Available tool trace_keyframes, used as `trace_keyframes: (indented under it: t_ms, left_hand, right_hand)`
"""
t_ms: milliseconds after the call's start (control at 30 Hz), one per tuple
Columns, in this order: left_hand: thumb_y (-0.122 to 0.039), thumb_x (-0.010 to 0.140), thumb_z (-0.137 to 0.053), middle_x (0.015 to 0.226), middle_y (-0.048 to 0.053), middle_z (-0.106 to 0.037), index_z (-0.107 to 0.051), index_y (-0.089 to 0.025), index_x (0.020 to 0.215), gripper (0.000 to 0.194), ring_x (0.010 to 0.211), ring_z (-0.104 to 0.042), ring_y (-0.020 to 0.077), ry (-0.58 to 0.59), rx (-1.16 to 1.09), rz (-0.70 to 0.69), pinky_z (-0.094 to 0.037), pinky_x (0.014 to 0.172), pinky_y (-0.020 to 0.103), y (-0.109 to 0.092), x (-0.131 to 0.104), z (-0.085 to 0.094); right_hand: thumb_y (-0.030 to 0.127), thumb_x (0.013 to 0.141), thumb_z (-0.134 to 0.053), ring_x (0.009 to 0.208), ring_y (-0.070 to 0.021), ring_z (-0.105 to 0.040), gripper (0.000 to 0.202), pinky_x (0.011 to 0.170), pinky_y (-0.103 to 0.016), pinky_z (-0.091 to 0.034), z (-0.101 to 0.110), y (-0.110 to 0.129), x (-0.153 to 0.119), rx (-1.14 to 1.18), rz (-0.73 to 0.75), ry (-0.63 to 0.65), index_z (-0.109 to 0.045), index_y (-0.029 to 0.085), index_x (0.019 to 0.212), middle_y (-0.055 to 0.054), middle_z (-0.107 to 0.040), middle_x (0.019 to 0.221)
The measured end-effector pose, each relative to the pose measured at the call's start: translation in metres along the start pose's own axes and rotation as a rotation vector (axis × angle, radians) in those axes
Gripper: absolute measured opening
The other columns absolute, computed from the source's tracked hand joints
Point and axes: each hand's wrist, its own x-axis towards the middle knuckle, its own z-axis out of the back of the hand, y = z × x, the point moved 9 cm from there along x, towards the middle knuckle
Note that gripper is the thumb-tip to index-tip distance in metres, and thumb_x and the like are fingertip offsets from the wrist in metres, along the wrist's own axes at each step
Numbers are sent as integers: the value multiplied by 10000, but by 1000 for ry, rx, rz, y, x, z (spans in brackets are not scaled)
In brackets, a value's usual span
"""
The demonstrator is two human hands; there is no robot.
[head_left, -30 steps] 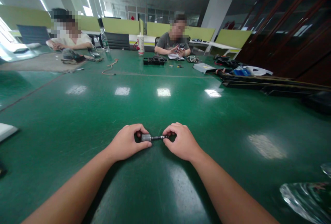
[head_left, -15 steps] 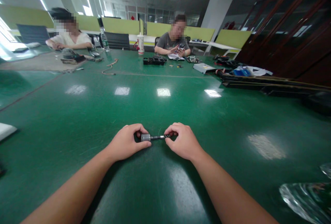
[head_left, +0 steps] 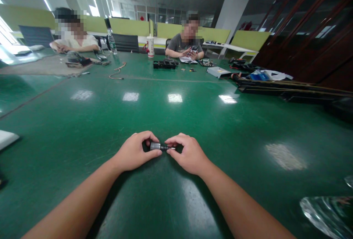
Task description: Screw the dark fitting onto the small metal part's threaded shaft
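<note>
My left hand (head_left: 135,151) pinches a small grey metal cylinder (head_left: 155,146) between thumb and fingers, just above the table. A thin metal shaft (head_left: 173,148) sticks out of the cylinder to the right. Around the shaft, close against the cylinder, sits a dark ribbed piece (head_left: 163,147), perhaps a spring or a threaded sleeve; it is too small to tell. The thumb and fingertips of my right hand (head_left: 187,152) close on the right end of this dark piece. The shaft's tip shows between these fingers and the palm.
The green table (head_left: 110,121) has glossy reflections. At right front lies a clear glass object (head_left: 322,213), and a white corner (head_left: 8,139) shows at left. Across the table sit two people, with a black housing (head_left: 165,64), a bottle (head_left: 112,42) and long dark rails (head_left: 261,86).
My right hand has moved left along the shaft. The dark ribbed piece now sits against the cylinder, and the bare shaft shows on its right. My left hand has stayed in place.
</note>
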Motion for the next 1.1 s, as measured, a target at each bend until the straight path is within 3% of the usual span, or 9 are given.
trace_keyframes:
  t_ms: [1100]
  left_hand:
    - [-387,738,-759,859,10,-707,-678,-208,898,253,807,-631,191,17,28,3,-453,745,293,1,1,-2]
  right_hand:
    - [179,809,-707,879,-184,-588,154,822,-351,-391,-6,13,1,-130,84,109,-724,239,949,-10,-717,914]
